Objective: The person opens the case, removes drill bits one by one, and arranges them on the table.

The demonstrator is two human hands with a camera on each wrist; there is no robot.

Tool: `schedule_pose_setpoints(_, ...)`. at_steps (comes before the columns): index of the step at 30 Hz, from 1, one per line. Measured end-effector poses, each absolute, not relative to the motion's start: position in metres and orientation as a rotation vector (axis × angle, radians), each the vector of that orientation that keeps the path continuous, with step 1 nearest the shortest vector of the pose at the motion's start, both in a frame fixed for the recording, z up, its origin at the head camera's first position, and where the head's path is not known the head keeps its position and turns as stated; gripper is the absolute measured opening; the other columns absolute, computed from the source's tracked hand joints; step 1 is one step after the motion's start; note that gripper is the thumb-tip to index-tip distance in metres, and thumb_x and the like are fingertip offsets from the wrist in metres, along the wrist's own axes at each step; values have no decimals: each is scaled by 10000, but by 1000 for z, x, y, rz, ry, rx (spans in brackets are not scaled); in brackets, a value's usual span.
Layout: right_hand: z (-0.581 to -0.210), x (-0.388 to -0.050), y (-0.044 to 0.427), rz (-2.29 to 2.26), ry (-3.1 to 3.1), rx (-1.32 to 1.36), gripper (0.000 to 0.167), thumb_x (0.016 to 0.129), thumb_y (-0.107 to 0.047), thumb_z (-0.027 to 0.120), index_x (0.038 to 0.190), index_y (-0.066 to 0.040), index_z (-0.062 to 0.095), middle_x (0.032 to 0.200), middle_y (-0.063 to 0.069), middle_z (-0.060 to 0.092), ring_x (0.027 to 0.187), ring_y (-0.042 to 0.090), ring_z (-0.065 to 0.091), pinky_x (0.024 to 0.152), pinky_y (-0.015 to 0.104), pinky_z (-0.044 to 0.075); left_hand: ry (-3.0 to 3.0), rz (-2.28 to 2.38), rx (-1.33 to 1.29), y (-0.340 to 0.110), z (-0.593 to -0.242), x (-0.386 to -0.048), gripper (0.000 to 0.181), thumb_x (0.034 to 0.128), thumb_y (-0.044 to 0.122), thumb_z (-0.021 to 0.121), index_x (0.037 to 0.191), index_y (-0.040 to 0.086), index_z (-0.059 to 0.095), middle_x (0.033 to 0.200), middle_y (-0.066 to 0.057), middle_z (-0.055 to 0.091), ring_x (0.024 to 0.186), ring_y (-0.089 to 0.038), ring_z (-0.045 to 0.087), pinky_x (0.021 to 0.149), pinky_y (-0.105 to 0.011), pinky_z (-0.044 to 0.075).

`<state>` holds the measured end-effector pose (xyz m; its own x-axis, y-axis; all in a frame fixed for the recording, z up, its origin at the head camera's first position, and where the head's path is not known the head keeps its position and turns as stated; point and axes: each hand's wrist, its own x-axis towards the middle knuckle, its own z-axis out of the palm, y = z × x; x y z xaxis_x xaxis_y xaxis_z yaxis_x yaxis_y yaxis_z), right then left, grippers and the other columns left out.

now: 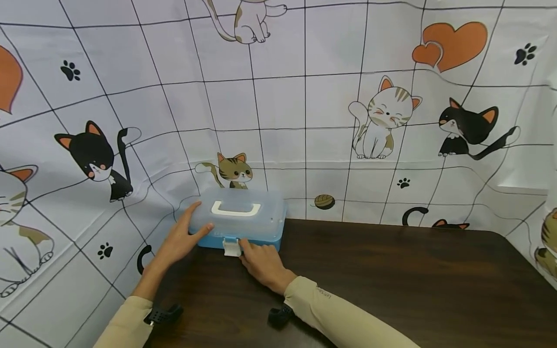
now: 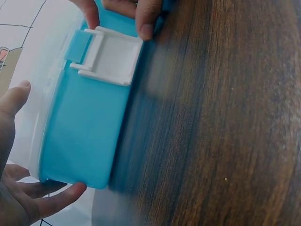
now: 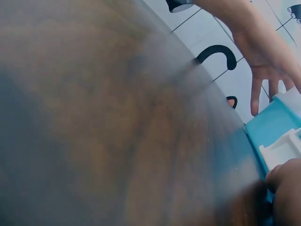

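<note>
A blue box with a translucent lid and a white handle stands at the table's back left. The left hand rests with spread fingers against the box's left end and lid; in the left wrist view its fingers lie around the box's end. At the box's front, the right hand touches the white latch with its fingertips. In the left wrist view the latch is swung away from the lid, with a right thumb or finger at its edge. Whether the right fingers pinch it is hard to tell.
The dark wooden table extends to the right and front of the box. A white sheet with printed cats and grid lines hangs behind the table and along its left side. Black straps are on both wrists.
</note>
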<state>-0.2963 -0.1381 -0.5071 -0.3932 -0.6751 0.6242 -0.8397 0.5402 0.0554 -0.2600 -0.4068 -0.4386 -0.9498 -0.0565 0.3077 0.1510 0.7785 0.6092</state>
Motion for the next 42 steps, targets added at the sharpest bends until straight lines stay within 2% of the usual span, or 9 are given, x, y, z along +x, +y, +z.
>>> schedule_pose_setpoints(7,-502,-305,-142,284,-2120,1199,304,985,-299,716,1084,-116,495,699,-15,635,421,112,458,355,250,258,-2650,-937,-64,-406,-428,-260,917,966,576,641,1649,182,173,1648,-197,199,1441,-491,262,1059,-744,285)
schedule_pose_setpoints(12,-503,-303,-144,315,-2158,1195,303,985,-294,718,1101,-120,498,718,-16,648,428,110,468,353,246,253,-2652,-917,-60,-408,-429,-258,910,970,579,631,1648,179,175,1646,-201,202,1446,-488,253,1065,-738,283)
schedule_pose_setpoints(16,-499,-295,-142,341,-2212,1207,338,980,-292,728,1192,-126,524,788,-15,684,441,100,479,350,233,255,-2649,-923,-62,-411,-433,-256,909,969,575,635,1647,179,178,1643,-207,206,1442,-493,257,1055,-745,289)
schedule_pose_setpoints(21,-484,-283,-128,392,-2169,1251,430,963,-272,748,1318,-127,554,878,-4,724,468,91,531,351,216,300,-2650,-926,-50,-412,-437,-255,921,957,594,641,1647,194,182,1647,-197,203,1445,-491,255,1052,-753,288)
schedule_pose_setpoints(26,-467,-285,-110,531,-1900,1243,366,913,-207,780,1229,-99,631,877,-14,720,518,72,588,395,193,397,-2662,-900,-68,-414,-437,-253,933,956,576,655,1650,190,164,1646,-211,196,1442,-501,252,1055,-755,279)
schedule_pose_setpoints(29,-457,-295,-99,639,-1780,1179,332,897,-191,774,1186,-77,659,1001,35,692,657,123,633,522,248,507,-2672,-901,-73,-414,-437,-252,965,938,556,694,1652,199,152,1645,-214,194,1439,-497,256,1060,-748,280)
schedule_pose_setpoints(32,-448,-306,-88,847,-1784,1100,362,898,-190,771,1213,-53,656,1217,133,604,896,235,627,713,395,544,-2672,-903,-79,-413,-437,-252,998,912,547,733,1651,204,155,1639,-219,203,1428,-498,273,1055,-743,295)
schedule_pose_setpoints(37,-446,-321,-71,1331,-2001,953,636,887,-299,810,1412,-74,531,1490,168,366,1240,309,482,953,525,483,-2666,-907,-103,-408,-439,-255,1046,875,560,769,1650,212,159,1631,-228,213,1418,-503,286,1046,-741,309)
schedule_pose_setpoints(42,-456,-328,-63,1566,-2320,914,976,856,-514,803,1623,-260,256,1658,94,144,1480,304,244,1102,652,328,-2649,-913,-149,-409,-442,-258,1135,828,522,834,1654,217,117,1637,-225,186,1439,-491,249,1061,-739,288)
